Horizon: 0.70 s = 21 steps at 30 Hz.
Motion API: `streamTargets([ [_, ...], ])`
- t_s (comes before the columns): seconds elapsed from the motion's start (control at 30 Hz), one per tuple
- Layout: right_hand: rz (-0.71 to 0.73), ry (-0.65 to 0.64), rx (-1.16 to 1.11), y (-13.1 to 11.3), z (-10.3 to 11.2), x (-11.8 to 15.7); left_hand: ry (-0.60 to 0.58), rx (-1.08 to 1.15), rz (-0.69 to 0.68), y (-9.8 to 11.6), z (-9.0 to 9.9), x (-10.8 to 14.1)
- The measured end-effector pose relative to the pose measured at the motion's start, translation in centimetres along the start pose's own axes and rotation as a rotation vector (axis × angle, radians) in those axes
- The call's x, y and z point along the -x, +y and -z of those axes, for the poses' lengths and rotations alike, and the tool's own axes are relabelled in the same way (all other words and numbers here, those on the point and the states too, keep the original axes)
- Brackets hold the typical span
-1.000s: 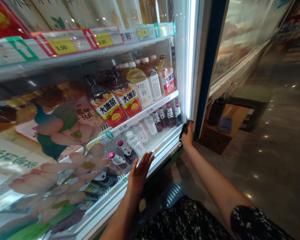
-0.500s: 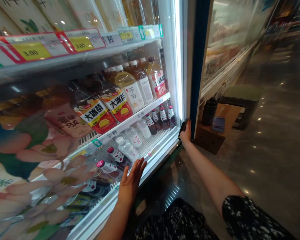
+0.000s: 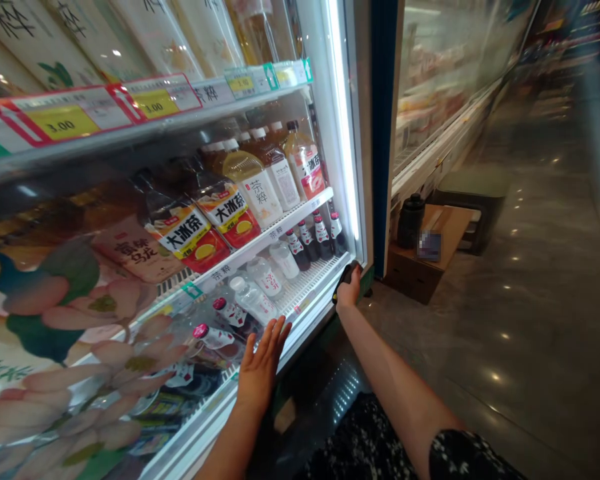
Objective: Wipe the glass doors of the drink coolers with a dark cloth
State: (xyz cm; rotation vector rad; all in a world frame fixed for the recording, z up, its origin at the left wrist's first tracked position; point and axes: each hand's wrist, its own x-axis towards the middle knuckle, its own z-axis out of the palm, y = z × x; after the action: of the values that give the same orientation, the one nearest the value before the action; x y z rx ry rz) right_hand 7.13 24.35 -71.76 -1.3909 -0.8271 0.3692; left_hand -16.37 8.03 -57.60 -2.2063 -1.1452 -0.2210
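Observation:
My left hand (image 3: 262, 363) is open, its fingers stretched out at the lower edge of a lit drinks fridge (image 3: 310, 330). It lies in front of dark bottles with pink caps (image 3: 215, 335) and a clear bottle with a white cap (image 3: 254, 299). At the fridge's lower right corner, my right hand (image 3: 350, 291) is closed around a small black object (image 3: 341, 281), held against the fridge's bottom frame. Its kind cannot be made out.
Iced tea bottles (image 3: 230, 213) stand on the middle shelf, above which runs a strip of price tags (image 3: 63, 123). To the right, a cardboard box (image 3: 415, 273) on the floor bears a black bottle (image 3: 411, 220). Behind it is a dark stool (image 3: 473, 190).
My right hand has slid left and slightly down along the fridge's bottom frame with the black object. My left hand has barely moved.

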Motion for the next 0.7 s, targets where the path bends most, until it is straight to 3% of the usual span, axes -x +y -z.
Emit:
streamTargets([
  [0.1,-0.133,0.049,-0.021,-1.5,-1.1,4.5,-0.003,0.028,0.006,-0.1,0.0,0.1],
  [0.2,-0.208,0.031,-0.045,-2.1,-0.9,7.5,-0.021,0.024,-0.013,-0.2,0.2,0.1],
  [0.4,-0.166,-0.062,-0.073,-4.2,0.8,6.9,0.020,0.008,-0.012,-0.1,-0.3,0.2],
  [0.53,-0.031,-0.199,-0.060,-6.4,1.1,9.3,0.016,0.070,-0.001,0.1,-0.8,0.4],
  [0.7,-0.144,-0.167,-0.053,-6.2,0.7,11.0,-0.007,0.143,0.011,0.3,-0.7,0.4],
])
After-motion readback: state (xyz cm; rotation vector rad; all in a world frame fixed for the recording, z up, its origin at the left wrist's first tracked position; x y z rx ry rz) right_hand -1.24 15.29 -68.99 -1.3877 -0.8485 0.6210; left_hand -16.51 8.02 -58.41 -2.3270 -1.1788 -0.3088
